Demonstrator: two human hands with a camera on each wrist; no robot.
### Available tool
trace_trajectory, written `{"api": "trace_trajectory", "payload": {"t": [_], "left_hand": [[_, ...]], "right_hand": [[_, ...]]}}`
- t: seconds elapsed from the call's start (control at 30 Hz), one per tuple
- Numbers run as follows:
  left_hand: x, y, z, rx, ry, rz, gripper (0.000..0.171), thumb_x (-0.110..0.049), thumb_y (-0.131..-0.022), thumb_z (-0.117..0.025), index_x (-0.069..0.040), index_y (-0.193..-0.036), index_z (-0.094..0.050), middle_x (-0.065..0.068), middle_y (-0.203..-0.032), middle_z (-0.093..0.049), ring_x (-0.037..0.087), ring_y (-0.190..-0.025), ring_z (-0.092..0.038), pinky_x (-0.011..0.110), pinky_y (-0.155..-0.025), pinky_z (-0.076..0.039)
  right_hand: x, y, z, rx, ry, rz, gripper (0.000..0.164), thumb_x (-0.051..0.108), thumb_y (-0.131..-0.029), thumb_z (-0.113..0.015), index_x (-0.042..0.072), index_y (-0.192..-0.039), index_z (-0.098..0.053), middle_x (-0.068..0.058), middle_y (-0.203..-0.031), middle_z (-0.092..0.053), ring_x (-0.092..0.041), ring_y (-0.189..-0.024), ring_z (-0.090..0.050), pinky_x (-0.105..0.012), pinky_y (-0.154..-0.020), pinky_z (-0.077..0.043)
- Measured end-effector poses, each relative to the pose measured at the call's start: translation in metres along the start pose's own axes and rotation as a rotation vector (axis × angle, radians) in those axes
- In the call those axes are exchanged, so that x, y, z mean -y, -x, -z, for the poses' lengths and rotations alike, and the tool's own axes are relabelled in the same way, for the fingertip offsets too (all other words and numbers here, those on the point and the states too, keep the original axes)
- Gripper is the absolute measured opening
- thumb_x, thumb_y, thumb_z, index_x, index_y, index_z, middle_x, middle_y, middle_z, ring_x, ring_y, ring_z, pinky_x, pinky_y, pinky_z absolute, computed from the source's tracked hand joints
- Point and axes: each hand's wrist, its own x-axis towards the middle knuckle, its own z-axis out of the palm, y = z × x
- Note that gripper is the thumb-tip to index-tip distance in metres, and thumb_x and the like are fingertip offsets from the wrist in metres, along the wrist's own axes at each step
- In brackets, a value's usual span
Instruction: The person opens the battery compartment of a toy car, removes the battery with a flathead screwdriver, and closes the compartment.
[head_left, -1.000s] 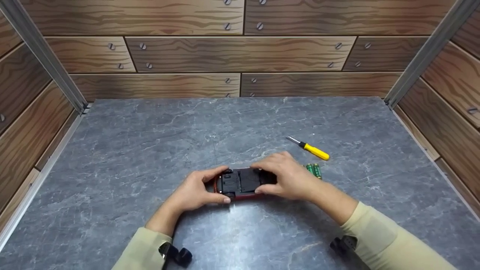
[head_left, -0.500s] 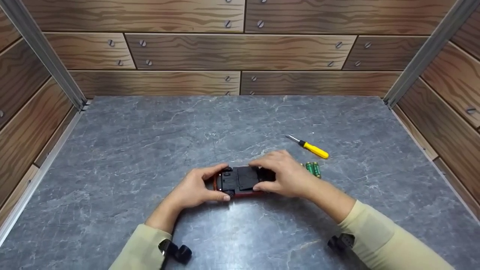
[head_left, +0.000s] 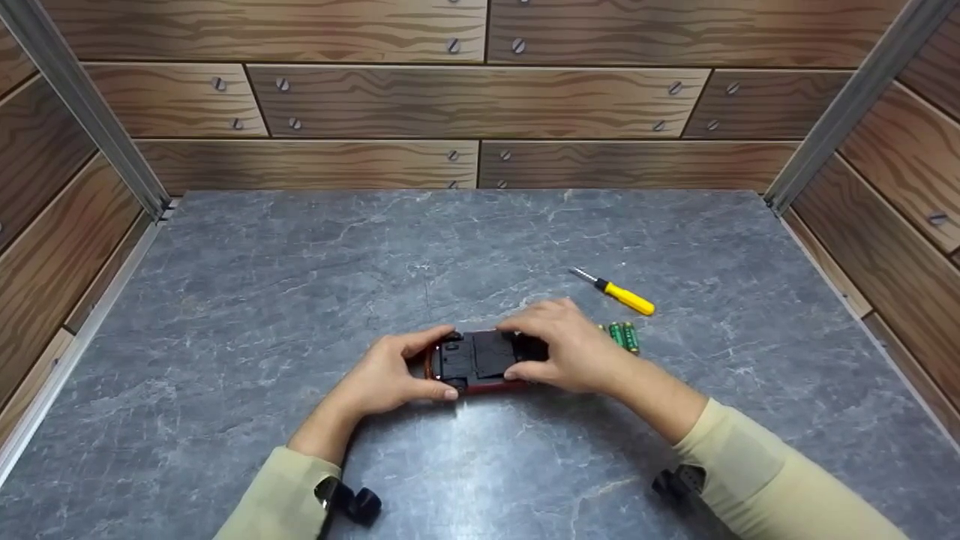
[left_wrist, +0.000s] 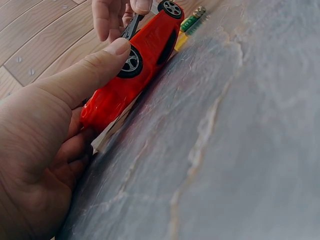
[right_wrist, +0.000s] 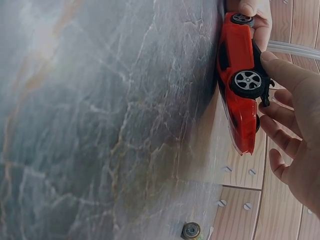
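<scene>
A red toy car (head_left: pixel 454 361) lies upside down on the table, its black underside facing up. The left hand (head_left: pixel 382 379) grips one end of the car, thumb beside a wheel (left_wrist: pixel 131 62) and fingers on the far side. Over the middle of the underside sits a black rectangular cover (head_left: pixel 493 355), slightly askew. The right hand (head_left: pixel 577 349) pinches this cover between thumb and fingers; its palm hides the car's other end in the head view. In the right wrist view, a black clipped edge of the cover stands up past the car's wheel (right_wrist: pixel 247 83).
A yellow-handled screwdriver (head_left: pixel 628 298) lies behind the right hand. Several green batteries (head_left: pixel 631 337) are beside that hand, partly hidden by it. Wood-patterned walls (head_left: pixel 480 101) enclose the grey marbled table (head_left: pixel 300 255) at the back and sides.
The cover has shifted slightly left on the underside, with the right hand moving along with it. The left hand keeps its grip on the car. The head view has tilted a little.
</scene>
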Motion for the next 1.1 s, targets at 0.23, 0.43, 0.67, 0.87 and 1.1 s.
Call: {"api": "trace_trajectory", "payload": {"t": [0.23,0.43,0.67,0.87,1.1], "left_hand": [[-0.0003,-0.0003,-0.0006,0.011,-0.006,0.015,0.094,-0.035,-0.074,-0.099,-0.016,-0.155,-0.056,0.004,-0.148,-0.063,0.02,-0.134,-0.06,0.046,-0.121,-0.038],[-0.0015,-0.0007,0.0,0.011,-0.008,0.022,0.095,-0.035,-0.073,-0.099,-0.017,-0.156,-0.056,0.005,-0.15,-0.062,0.021,-0.133,-0.061,0.047,-0.121,-0.038],[-0.0021,-0.0003,0.0005,0.016,-0.004,0.027,0.095,-0.037,-0.073,-0.099,-0.018,-0.156,-0.056,0.004,-0.149,-0.063,0.021,-0.131,-0.061,0.047,-0.12,-0.039],[-0.0004,-0.0005,0.0003,0.011,-0.006,-0.005,0.092,-0.034,-0.075,-0.099,-0.015,-0.155,-0.057,0.005,-0.146,-0.065,0.022,-0.132,-0.061,0.048,-0.12,-0.04],[0.0003,0.0,-0.0003,0.004,0.0,-0.029,0.089,-0.031,-0.076,-0.098,-0.013,-0.153,-0.059,0.005,-0.144,-0.066,0.023,-0.133,-0.061,0.048,-0.12,-0.039]], "right_hand": [[0.0018,0.0011,0.0,0.041,0.008,-0.029,0.056,0.04,-0.089,-0.085,0.012,-0.136,-0.071,-0.003,-0.131,-0.074,-0.029,-0.127,-0.062,-0.052,-0.11,-0.042],[0.003,-0.0003,-0.0004,0.051,0.013,-0.035,0.057,0.04,-0.089,-0.085,0.012,-0.136,-0.071,-0.004,-0.132,-0.073,-0.03,-0.127,-0.062,-0.052,-0.111,-0.042],[0.0024,0.0007,-0.0028,0.061,0.011,-0.055,0.06,0.042,-0.089,-0.085,0.013,-0.138,-0.07,-0.004,-0.133,-0.073,-0.03,-0.127,-0.061,-0.051,-0.11,-0.042],[0.0019,0.0017,-0.0048,0.044,-0.011,-0.065,0.06,0.043,-0.088,-0.086,0.013,-0.138,-0.07,-0.003,-0.133,-0.073,-0.029,-0.126,-0.062,-0.053,-0.107,-0.043],[-0.0005,0.0047,-0.007,0.027,-0.038,-0.065,0.061,0.043,-0.088,-0.087,0.013,-0.138,-0.07,-0.004,-0.135,-0.072,-0.029,-0.128,-0.062,-0.054,-0.105,-0.045]]}}
